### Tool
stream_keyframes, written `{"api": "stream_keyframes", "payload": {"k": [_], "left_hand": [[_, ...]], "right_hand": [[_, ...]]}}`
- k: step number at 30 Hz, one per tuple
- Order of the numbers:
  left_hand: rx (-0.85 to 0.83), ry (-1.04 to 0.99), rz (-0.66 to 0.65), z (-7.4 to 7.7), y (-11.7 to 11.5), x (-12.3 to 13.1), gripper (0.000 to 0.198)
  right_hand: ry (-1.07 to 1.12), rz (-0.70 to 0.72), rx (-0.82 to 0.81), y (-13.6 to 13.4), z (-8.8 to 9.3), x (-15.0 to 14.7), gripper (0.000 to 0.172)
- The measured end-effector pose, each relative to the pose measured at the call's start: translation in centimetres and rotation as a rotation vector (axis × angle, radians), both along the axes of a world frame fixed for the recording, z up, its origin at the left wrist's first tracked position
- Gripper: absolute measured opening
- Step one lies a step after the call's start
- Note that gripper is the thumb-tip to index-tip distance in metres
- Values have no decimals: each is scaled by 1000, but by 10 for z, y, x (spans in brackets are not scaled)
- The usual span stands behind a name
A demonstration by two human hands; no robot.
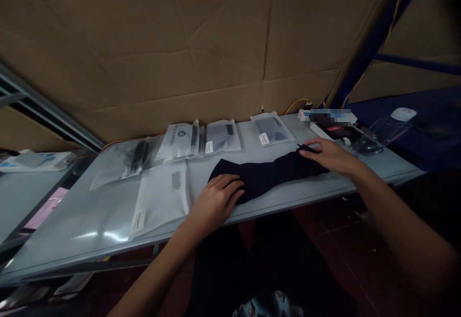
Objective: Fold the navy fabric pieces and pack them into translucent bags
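A long, dark navy piece of cloth (264,175) lies stretched along the front of the grey table. My left hand (218,199) rests on its left end, fingers extended over the fabric. At the cloth's other end, my right hand (329,156) pinches the fabric between thumb and fingers, where a thin dark strip sticks out. My right palm hides part of that end. Behind the cloth lies a frosted plastic bag (272,128) with a white label. Left of my left hand is a larger white plastic bag (162,197), lying flat.
Several packed plastic bags, including a printed one (176,141) and a clear one (122,163), lie toward the back left. A clear bottle (383,132) with a white cap leans at the right, by a power strip (304,115). Cardboard (216,43) walls the back.
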State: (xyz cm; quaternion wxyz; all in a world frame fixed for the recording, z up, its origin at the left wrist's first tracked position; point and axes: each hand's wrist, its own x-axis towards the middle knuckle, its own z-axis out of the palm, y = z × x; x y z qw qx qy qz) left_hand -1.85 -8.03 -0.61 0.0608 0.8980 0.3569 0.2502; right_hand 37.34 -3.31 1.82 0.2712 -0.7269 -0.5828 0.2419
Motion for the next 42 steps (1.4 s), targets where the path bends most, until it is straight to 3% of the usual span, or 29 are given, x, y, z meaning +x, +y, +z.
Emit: {"api": "stream_keyframes", "payload": {"k": [3, 6, 9, 12, 14, 18, 21, 23, 26, 31, 34, 37, 40, 42], "left_hand": [[15, -14, -44, 3, -9, 3, 23], [32, -50, -73, 7, -19, 6, 23], [19, -97, -65, 8, -25, 7, 22], [-1, -139, -49, 7, -27, 2, 21], [4, -161, -43, 6, -27, -4, 21], [42, -181, -23, 3, -26, -17, 21], [75, -190, -2, -3, -23, -21, 22], [86, -206, -1, -7, -22, -20, 23], [71, -226, -7, -12, -23, -19, 23], [-21, -206, -58, -13, -29, -21, 32], [-77, -229, -64, -10, -30, -22, 25], [-117, -305, -24, -8, -30, -21, 18], [-86, -350, 5, -9, -31, -19, 14], [13, -358, 47, -9, -34, -20, 15]], "right_hand": [[-268, -8, 1, 12, 27, -4, 40], [-550, -98, 114, 6, 38, -42, 48], [-616, -49, 270, -18, 27, -102, 50], [-517, 191, 341, -42, 8, -140, 53], [-409, 145, 377, -50, 1, -138, 45], [-360, -143, 376, -50, -9, -100, 51], [-387, -70, 273, -50, -23, -86, 57], [-348, -15, 247, -50, -31, -86, 51], [-205, -51, 259, -44, -31, -85, 37], [-126, -228, 600, -33, -15, -105, 21], [-196, 17, 717, -49, -20, -146, 12], [-279, 382, 643, -72, -33, -179, 16], [-249, 450, 684, -81, -39, -180, 32], [-257, 444, 701, -78, -38, -170, 57]]}}
